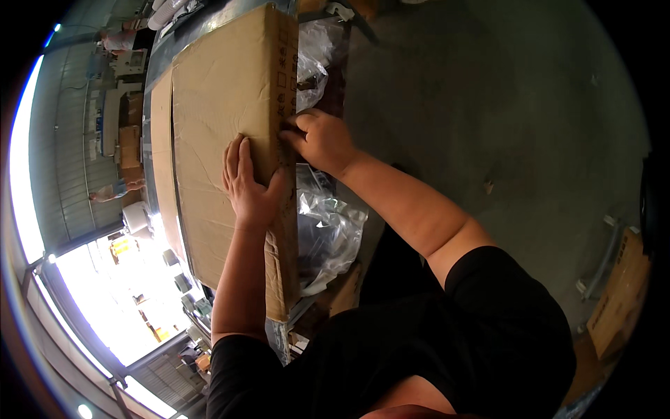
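A long, flat brown cardboard box [216, 91] lies in front of me, its narrow side printed with dark marks and facing me. My left hand [252, 192] rests on its top face near the edge, fingers stretched out and thumb apart. Against the narrow side is my right hand [317, 140], with fingers curled and the thumb and fingertips pressed close to the cardboard. Whatever may be between those fingertips is too small or hidden to make out.
Crumpled clear plastic film [328, 223] hangs below the box's near side. Another cardboard piece [162, 140] lies beyond the box. A cardboard carton [618, 293] stands at the far right on the grey floor [474, 91]. Two people are in the background at left.
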Available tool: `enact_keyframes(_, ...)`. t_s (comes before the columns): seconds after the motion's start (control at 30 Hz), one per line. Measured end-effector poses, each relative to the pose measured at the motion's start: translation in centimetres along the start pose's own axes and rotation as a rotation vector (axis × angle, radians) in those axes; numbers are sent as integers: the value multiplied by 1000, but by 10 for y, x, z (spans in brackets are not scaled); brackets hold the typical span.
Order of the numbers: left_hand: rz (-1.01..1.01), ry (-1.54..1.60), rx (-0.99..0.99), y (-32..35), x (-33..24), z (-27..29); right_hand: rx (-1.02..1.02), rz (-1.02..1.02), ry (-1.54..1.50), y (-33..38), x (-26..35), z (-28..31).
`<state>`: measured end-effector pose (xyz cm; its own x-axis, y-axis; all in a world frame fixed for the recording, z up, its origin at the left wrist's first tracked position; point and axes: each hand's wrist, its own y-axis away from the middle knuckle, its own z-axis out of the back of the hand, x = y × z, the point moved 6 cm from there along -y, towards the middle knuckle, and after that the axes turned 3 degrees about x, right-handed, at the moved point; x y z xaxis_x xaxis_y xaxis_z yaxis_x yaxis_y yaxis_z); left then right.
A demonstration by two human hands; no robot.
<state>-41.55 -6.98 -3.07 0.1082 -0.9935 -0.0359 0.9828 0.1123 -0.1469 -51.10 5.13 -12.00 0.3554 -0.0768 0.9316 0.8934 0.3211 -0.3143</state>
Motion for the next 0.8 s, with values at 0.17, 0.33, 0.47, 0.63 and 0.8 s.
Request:
enact_keyframes(0.17,-26,77,-28,0,3,-1,-94,6,34,-3,6,-3)
enact_keyframes(0.33,-52,37,-24,1,1,0,-92,9,104,-6,22,2)
enact_keyframes(0.47,-51,47,-13,-1,0,1,-85,35,243,-10,37,-1)
enact_keyframes(0.63,-40,57,-20,-2,1,1,-10,-48,108,-17,18,0)
enact_keyframes(0.8,-59,70,-30,-2,-1,2,-38,-445,-486,2,-37,10)
